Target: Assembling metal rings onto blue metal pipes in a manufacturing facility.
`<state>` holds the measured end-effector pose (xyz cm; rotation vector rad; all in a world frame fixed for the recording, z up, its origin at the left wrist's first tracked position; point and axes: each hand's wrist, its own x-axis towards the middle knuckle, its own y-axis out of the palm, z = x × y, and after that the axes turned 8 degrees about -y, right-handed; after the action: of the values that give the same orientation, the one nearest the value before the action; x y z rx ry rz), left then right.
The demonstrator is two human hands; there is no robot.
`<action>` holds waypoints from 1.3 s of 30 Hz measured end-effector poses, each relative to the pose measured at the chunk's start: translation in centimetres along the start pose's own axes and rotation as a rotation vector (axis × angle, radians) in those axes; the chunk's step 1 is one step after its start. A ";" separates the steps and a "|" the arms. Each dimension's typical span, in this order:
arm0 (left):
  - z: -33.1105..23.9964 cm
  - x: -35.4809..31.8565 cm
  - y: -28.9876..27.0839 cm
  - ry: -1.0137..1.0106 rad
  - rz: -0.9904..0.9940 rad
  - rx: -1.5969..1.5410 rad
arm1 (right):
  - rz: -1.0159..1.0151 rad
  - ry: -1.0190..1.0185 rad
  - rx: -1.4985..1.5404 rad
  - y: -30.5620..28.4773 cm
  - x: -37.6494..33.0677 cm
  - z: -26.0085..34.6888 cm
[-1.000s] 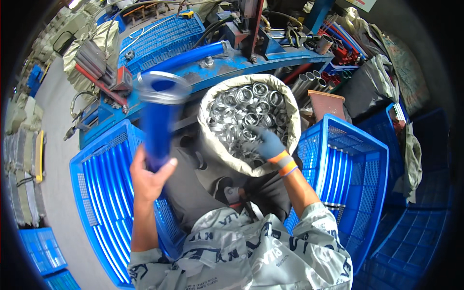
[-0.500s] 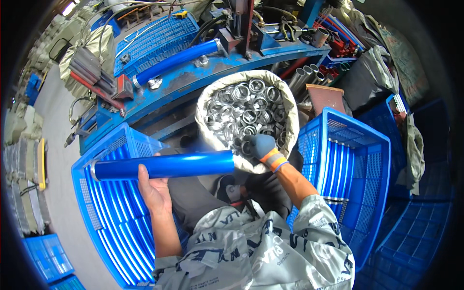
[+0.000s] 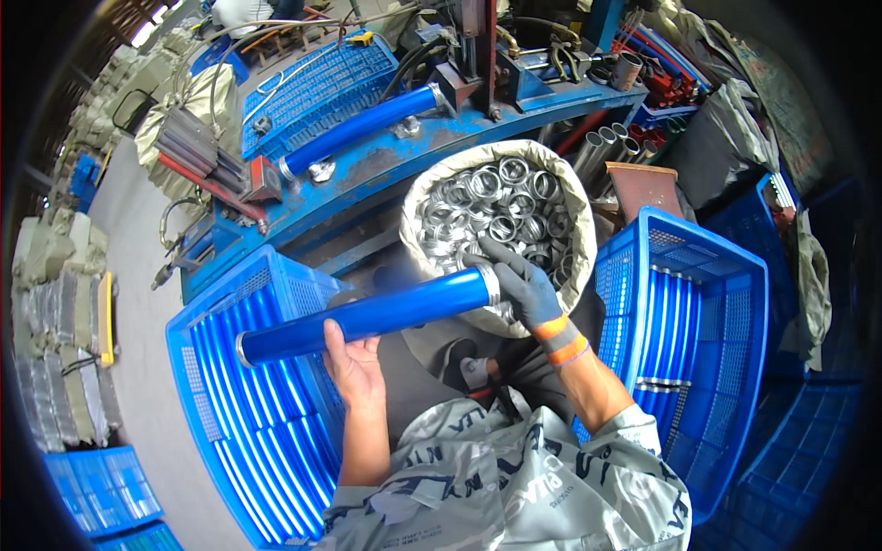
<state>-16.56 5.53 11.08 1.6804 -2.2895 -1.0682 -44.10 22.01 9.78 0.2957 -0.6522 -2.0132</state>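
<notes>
A shiny blue tube [image 3: 367, 317] lies across in front of me, tilted a little up to the right. My left hand [image 3: 354, 367], bare, grips it from below near its middle. In a grey glove with an orange cuff, my right hand [image 3: 522, 283] closes round a silver metal ring [image 3: 491, 286] at the tube's right end. A similar ring [image 3: 243, 350] caps the left end. Just beyond, a white sack [image 3: 421, 204] holds many loose metal rings [image 3: 503, 207].
Blue crates of blue tubes stand at left [image 3: 188, 367] and right [image 3: 749, 367]. Behind the sack is a blue workbench [image 3: 367, 184] with another blue tube [image 3: 363, 131] clamped along it. Bare metal pipes [image 3: 602, 147] and a brown-red panel [image 3: 643, 188] are behind the right crate.
My right hand has come out of the sack with a ring and brought it to the tube's right end. The tube has tilted up on the right, and the view has shifted slightly.
</notes>
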 end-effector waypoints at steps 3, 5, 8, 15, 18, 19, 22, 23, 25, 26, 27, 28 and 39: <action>-0.4 0.0 0.0 0.022 0.007 -0.004 | 0.075 -0.052 -0.145 -0.8 -0.9 -0.4; -0.6 -0.1 -0.3 0.027 0.008 -0.004 | 0.045 -0.082 -0.116 1.5 -1.5 0.7; -0.7 -0.2 -0.2 0.031 0.001 -0.012 | 0.015 0.030 -0.178 1.5 -1.9 1.0; -0.3 0.8 -0.3 0.045 0.004 0.055 | 0.008 -0.021 -0.187 1.3 -1.4 0.7; -0.2 1.8 -0.9 0.052 0.005 0.078 | 0.034 0.054 -0.195 2.1 0.2 1.9; -0.8 1.9 -0.6 0.055 0.013 0.050 | 0.029 0.038 -0.187 3.3 0.8 3.4; -2.5 3.3 -0.9 0.000 0.001 -0.114 | 0.187 0.023 -0.105 3.9 3.8 3.2; -2.3 4.1 -1.3 -0.028 -0.050 -0.177 | 0.217 0.014 -0.135 1.9 5.4 2.4; -2.2 5.4 -2.1 -0.070 -0.085 -0.246 | 0.083 -0.082 -0.181 -0.1 10.4 0.0; -2.6 6.1 -2.4 -0.084 -0.066 -0.270 | 0.058 -0.118 -0.356 -0.9 13.2 -0.9; -2.8 6.7 -2.6 -0.072 -0.054 -0.277 | 0.075 -0.091 -0.393 -1.5 16.3 -1.9; -4.8 7.2 -2.3 -0.066 -0.051 -0.284 | 0.102 -0.154 -0.477 -0.1 19.9 -2.0; -9.5 6.4 -7.0 -0.029 -0.101 -0.317 | -0.136 -0.661 -2.070 5.4 47.2 -8.5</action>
<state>-8.96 -5.51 12.06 1.6731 -1.9390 -1.3979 -60.21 -23.48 8.45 -1.5502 1.2490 -1.8576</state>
